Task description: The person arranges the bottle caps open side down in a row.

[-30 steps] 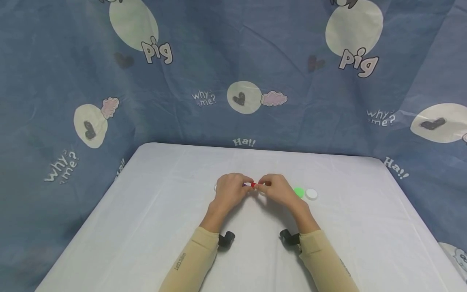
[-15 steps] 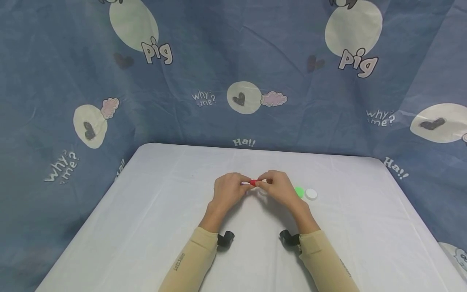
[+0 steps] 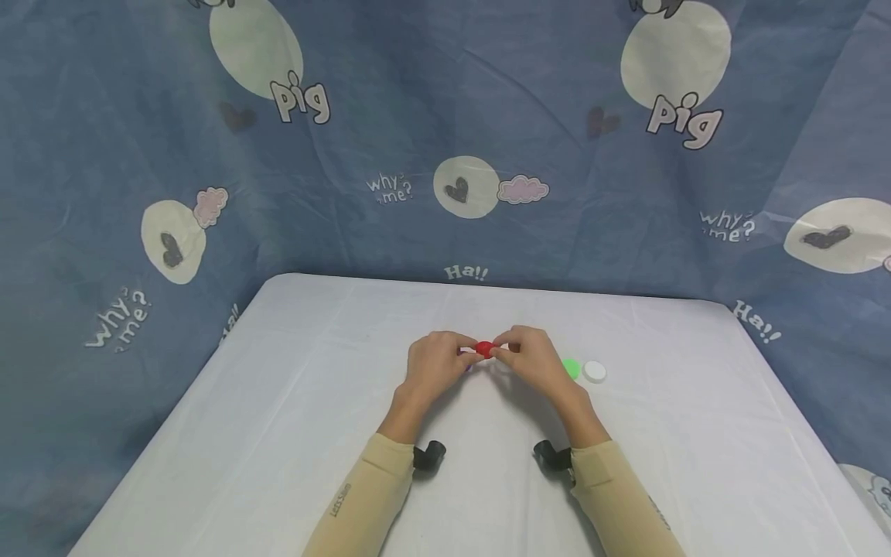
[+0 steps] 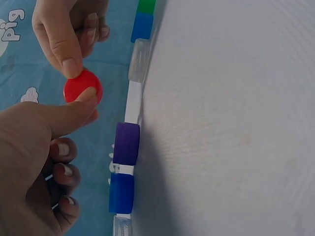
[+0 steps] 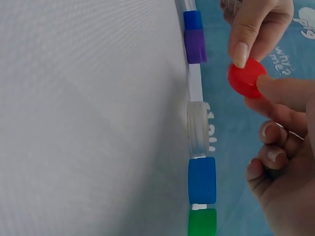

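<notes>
A round red bottle cap [image 3: 485, 350] is held up between both hands over the far middle of the white table. My left hand [image 3: 433, 365] pinches its left side between thumb and finger. Its opposite side is pinched by my right hand [image 3: 534, 362]. In the left wrist view the red cap [image 4: 74, 88] shows its round face, with the left hand [image 4: 24, 142] below it and the right hand [image 4: 61, 29] above. The right wrist view has the cap [image 5: 246, 76] between the left hand [image 5: 258, 24] and the right hand [image 5: 290, 167].
Low round pieces line the table beneath the hands: purple [image 4: 126, 143], dark blue [image 4: 121, 192], clear ridged [image 5: 198, 129] and lighter blue [image 5: 202, 180]. To the right lie a green piece [image 3: 571, 368] and a white one [image 3: 595, 372]. A patterned blue cloth [image 3: 390, 232] hangs behind the table.
The red cap, mostly hidden by the fingers one second ago, has turned and shows more of its face. Both hands have risen slightly and stay close together.
</notes>
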The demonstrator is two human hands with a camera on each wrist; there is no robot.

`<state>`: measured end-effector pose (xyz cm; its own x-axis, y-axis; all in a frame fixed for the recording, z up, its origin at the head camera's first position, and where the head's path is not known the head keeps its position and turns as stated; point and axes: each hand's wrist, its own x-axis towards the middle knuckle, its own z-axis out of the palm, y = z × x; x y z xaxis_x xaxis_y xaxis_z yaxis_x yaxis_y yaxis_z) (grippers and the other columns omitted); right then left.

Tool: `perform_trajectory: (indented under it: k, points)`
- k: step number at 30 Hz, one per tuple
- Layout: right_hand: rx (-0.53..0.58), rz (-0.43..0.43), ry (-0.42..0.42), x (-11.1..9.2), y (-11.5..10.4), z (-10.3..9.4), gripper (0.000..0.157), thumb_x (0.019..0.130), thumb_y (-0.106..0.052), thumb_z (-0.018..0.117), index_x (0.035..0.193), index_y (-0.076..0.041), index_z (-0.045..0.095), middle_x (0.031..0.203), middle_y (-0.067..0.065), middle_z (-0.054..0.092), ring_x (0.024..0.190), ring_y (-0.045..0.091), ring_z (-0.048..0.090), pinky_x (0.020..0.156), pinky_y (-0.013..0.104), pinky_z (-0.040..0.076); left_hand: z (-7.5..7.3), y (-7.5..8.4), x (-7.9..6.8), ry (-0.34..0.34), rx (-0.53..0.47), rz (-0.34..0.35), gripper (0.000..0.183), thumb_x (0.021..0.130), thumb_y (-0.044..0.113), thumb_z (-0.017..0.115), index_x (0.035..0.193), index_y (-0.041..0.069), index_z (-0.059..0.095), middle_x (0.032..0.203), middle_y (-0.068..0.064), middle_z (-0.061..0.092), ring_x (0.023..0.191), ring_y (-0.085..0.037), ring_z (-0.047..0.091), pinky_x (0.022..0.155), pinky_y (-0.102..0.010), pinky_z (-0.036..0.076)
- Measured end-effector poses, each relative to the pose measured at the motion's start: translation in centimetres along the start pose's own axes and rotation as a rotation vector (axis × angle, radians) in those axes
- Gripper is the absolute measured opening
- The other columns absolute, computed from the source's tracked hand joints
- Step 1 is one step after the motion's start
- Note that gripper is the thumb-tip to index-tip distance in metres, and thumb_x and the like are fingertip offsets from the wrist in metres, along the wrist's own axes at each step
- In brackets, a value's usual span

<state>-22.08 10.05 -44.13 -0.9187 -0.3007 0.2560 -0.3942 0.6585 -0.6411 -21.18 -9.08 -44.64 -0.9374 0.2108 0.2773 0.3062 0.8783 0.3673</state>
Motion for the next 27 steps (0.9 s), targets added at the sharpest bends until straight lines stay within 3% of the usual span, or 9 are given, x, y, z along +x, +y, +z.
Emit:
perform_trajectory:
  k: [5,11,20,24,27]
  points:
    - [0.049,0.061,-0.027,-0.11,-0.11,-0.03,0.011,0.088,-0.017,0.073,0.094,-0.009,0.078,0.088,0.005,0.072,0.078,0.017,0.057,0.071,0.031,0.047,-0.03,0.20,-0.04,-0.010,0.043,0.047,0.024,0.079,0.042,0.082,0.100,0.030,0.080,0.078,0.011,0.074,0.063,-0.005,0.054,0.051,-0.022,0.038]
    - [0.107,0.104,-0.048,-0.20,0.07,-0.13,0.015,0.090,-0.019,0.069,0.094,-0.007,0.077,0.095,0.007,0.075,0.088,0.019,0.066,0.080,0.036,0.054,-0.06,0.36,-0.01,-0.005,0.079,0.099,0.025,0.077,0.044,0.083,0.097,0.029,0.081,0.080,0.010,0.075,0.065,-0.004,0.057,0.054,-0.022,0.040]
    - [0.161,0.122,-0.036,-0.25,0.07,-0.26,0.017,0.093,-0.019,0.065,0.094,-0.007,0.077,0.094,0.007,0.076,0.089,0.019,0.066,0.081,0.034,0.053,-0.01,-0.03,-0.01,0.111,0.105,0.195,0.037,0.077,0.045,0.082,0.112,0.035,0.076,0.071,0.012,0.067,0.057,-0.003,0.049,0.050,-0.021,0.034]
    - [0.160,0.142,-0.034,-0.36,-0.17,-0.43,0.018,0.094,-0.020,0.065,0.095,-0.007,0.078,0.094,0.007,0.076,0.089,0.019,0.066,0.080,0.035,0.053,-0.13,-0.07,0.00,0.153,0.102,0.220,0.038,0.076,0.047,0.082,0.111,0.036,0.075,0.064,0.011,0.056,0.054,-0.004,0.043,0.049,-0.020,0.030]
    - [0.150,0.133,-0.049,-0.43,-0.23,-0.59,0.018,0.092,-0.021,0.067,0.096,-0.008,0.079,0.093,0.006,0.076,0.087,0.017,0.065,0.080,0.034,0.051,-0.14,-0.08,-0.03,0.162,0.091,0.224,0.036,0.075,0.048,0.082,0.109,0.036,0.077,0.065,0.011,0.056,0.053,-0.004,0.043,0.049,-0.021,0.031]
